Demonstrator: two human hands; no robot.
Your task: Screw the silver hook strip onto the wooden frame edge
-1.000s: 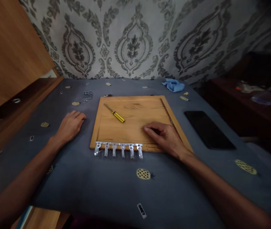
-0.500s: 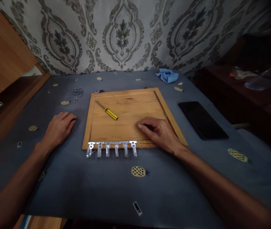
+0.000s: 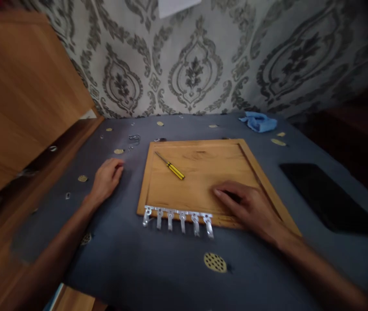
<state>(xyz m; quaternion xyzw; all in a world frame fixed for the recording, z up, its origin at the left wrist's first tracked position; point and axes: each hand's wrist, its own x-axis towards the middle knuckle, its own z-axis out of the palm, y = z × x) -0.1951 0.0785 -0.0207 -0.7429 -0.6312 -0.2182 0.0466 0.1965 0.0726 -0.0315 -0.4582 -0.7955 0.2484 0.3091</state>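
Wooden board [image 3: 200, 192] lies flat mid-worktop [image 3: 128, 259], perhaps so that the metal hooks [image 3: 182, 221] along its near edge can jut past it freely. The screwdriver [image 3: 175, 170] rests on the board's left half, seemingly parked within reach. The right hand [image 3: 250, 207] lies over the near right part, possibly steadying it; its fingers curl toward the thumb, and I cannot tell whether the grip pinches anything. The left hand [image 3: 106, 177] rests beside the board, fingers loosely bent; its underside is hidden, so that grip is unclear too.

Counted: one board, six hooks, one screwdriver, one blue cloth [image 3: 260, 122], one dark slab [image 3: 328, 194]. The small metal pieces [image 3: 134, 138] are too indistinct to count.
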